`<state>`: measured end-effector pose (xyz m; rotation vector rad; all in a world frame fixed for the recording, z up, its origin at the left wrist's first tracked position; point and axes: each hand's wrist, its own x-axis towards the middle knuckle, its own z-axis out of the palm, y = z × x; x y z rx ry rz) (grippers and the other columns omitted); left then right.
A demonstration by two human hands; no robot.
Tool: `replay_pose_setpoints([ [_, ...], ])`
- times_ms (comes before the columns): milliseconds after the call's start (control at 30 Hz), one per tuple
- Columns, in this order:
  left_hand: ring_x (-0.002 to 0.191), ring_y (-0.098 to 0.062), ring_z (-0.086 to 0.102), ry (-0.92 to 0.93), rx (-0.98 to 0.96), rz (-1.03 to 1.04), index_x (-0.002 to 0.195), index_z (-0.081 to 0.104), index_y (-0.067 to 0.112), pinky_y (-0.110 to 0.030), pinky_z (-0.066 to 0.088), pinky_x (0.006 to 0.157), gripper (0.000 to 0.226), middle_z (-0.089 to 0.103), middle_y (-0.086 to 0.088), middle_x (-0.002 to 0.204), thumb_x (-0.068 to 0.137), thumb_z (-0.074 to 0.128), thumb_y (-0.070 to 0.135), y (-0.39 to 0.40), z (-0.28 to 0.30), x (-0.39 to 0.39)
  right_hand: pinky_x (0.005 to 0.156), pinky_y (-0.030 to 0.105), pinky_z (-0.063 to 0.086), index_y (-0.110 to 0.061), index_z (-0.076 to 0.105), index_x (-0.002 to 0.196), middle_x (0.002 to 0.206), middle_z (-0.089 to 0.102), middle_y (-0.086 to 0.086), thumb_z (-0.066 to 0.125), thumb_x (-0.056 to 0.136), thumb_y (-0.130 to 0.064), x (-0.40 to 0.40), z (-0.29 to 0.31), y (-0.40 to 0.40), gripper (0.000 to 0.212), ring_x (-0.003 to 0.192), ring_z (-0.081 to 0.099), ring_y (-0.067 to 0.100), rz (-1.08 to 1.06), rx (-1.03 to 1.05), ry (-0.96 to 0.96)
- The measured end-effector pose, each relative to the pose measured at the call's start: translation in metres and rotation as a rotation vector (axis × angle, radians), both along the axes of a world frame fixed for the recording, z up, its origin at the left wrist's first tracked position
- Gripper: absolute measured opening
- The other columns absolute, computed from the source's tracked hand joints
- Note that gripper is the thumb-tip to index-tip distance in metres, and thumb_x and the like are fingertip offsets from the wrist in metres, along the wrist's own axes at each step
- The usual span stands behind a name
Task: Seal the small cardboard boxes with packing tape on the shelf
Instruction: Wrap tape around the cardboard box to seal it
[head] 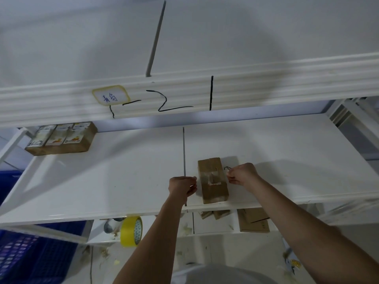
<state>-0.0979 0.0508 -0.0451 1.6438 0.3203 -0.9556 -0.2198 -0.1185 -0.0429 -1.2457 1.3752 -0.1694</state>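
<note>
A small cardboard box [213, 180] is lying near the front edge of the white shelf [123, 181], clear tape [213, 178] already crossing its top. The left hand [182, 188] and right hand [242, 174] are flanking it, each grip pinched narrow, seemingly stretching a tape strip; what they are pinching I cannot tell. Next, probably lowering and pressing it flat.

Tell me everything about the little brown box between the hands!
The small cardboard box is brown and oblong, lying flat on the white shelf near its front edge. Its top flaps are closed, with pale, crinkled tape patches across the middle. The left hand and right hand sit close beside it; whether they touch it is unclear.
</note>
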Motion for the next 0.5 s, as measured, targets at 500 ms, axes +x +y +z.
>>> replay_pose_setpoints([
  [500,0.079,-0.030,0.073,-0.078,0.129,-0.062,0.098,0.069,-0.005,-0.038,0.063,0.072,0.016,0.071,-0.019,0.093,0.085,0.075,0.002,-0.014,-0.003,-0.008,0.067,0.029,0.054,0.001,0.067,0.100,0.100,0.070,0.015,0.080,0.082,-0.016,0.011,0.000,0.016,0.028,0.095,0.070,0.030,0.185,-0.275,0.317],
])
